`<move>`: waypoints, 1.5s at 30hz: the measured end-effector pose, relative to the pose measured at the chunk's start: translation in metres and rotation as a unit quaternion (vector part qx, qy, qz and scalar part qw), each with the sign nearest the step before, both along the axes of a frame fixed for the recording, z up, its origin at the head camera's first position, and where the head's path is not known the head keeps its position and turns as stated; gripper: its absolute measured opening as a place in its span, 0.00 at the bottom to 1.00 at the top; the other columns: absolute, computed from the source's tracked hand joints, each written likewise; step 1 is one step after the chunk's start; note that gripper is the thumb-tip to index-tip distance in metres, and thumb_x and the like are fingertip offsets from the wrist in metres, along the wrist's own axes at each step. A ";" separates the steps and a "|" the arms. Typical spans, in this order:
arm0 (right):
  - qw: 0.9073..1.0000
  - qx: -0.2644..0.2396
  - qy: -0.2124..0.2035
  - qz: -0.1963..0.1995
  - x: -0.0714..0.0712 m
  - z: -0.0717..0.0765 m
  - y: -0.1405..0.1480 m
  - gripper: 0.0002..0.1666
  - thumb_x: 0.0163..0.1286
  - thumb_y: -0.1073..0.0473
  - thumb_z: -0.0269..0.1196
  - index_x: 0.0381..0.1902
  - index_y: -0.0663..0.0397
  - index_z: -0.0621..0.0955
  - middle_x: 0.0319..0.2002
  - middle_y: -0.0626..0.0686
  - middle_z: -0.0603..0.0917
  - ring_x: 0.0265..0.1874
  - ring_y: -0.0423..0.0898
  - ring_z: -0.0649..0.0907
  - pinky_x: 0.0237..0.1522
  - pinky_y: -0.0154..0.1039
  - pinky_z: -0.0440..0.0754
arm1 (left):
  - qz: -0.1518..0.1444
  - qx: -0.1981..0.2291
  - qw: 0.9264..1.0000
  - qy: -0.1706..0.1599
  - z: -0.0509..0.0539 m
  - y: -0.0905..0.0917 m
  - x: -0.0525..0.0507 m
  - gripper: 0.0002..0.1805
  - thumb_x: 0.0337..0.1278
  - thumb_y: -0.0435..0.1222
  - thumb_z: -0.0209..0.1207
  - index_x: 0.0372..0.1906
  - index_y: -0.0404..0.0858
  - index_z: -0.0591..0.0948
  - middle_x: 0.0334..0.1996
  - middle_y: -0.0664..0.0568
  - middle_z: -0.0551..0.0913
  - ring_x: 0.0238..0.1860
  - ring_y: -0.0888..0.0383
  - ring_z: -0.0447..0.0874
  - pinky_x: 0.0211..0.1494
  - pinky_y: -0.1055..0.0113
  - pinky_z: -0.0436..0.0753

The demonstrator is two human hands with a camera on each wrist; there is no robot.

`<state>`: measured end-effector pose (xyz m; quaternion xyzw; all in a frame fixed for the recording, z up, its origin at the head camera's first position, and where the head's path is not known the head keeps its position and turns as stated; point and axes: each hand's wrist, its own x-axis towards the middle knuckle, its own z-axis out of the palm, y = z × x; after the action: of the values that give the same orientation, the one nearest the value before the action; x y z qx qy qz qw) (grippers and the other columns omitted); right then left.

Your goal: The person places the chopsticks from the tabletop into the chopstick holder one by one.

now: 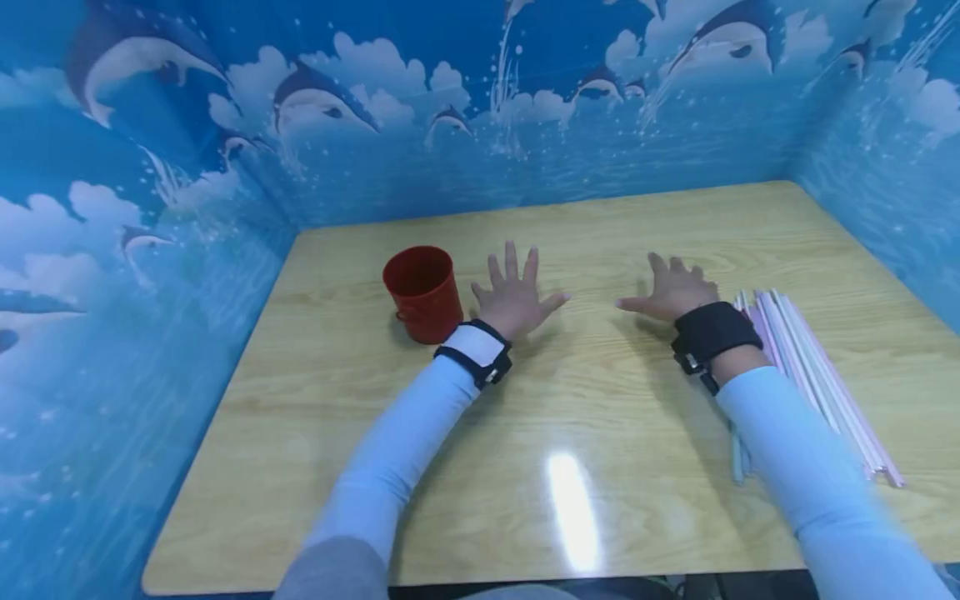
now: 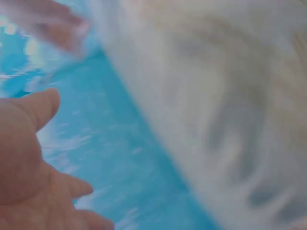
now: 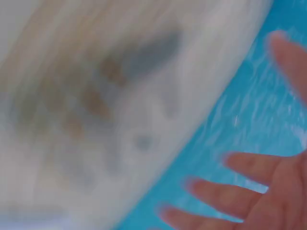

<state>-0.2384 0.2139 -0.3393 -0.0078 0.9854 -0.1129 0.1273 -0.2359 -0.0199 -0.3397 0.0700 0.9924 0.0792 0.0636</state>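
My left hand (image 1: 513, 300) is spread with straight fingers over the table, just right of a small red bucket (image 1: 431, 312). It holds nothing, and its fingers (image 2: 41, 108) also stand apart in the left wrist view. The bucket is upright, its mouth facing up. On the other side, my right hand (image 1: 677, 293) is likewise spread, thumb pointing toward the left hand. Nothing is in its grasp; its fingers (image 3: 230, 196) show splayed in the right wrist view. Beside the right wrist lies a bundle of thin pastel straws (image 1: 817, 367), partly hidden under the forearm.
The wood-grain table (image 1: 585, 375) is bounded at the back and sides by a blue dolphin-print backdrop (image 1: 525, 167). A bright light reflection lies on the tabletop near its front edge. Each wrist wears a strap (image 1: 716, 333).
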 end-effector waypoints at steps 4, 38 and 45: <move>0.999 0.034 -0.018 -0.005 0.013 0.017 0.042 0.28 0.53 0.40 0.54 0.27 0.64 0.74 0.19 0.58 0.73 0.20 0.53 0.74 0.19 0.45 0.72 | -0.057 0.009 0.994 0.095 0.031 -0.035 0.014 0.45 0.44 0.64 0.42 0.64 0.53 0.37 0.64 0.49 0.25 0.65 0.47 0.23 0.64 0.47 0.45; 0.998 0.034 0.002 -0.061 0.051 -0.003 0.049 0.10 0.48 0.66 0.49 0.19 0.71 0.73 0.23 0.69 0.74 0.21 0.58 0.73 0.17 0.44 0.72 | 0.027 0.459 0.888 0.006 0.001 -0.169 0.021 0.61 0.32 0.40 0.66 0.61 0.60 0.30 0.61 0.48 0.56 0.61 0.50 0.56 0.58 0.53 0.66; 0.976 0.185 -0.028 -0.115 0.036 -0.006 0.010 0.19 0.57 0.68 0.38 0.30 0.82 0.71 0.28 0.71 0.76 0.26 0.60 0.77 0.26 0.48 0.76 | 0.027 0.456 0.890 0.008 -0.005 -0.177 0.017 0.61 0.29 0.45 0.66 0.61 0.60 0.31 0.61 0.47 0.56 0.61 0.48 0.56 0.58 0.53 0.66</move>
<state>-0.2023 0.2244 -0.3456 0.1325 0.9795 0.0572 0.1404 -0.2189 -0.1969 -0.3447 0.0655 0.8491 0.5239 0.0143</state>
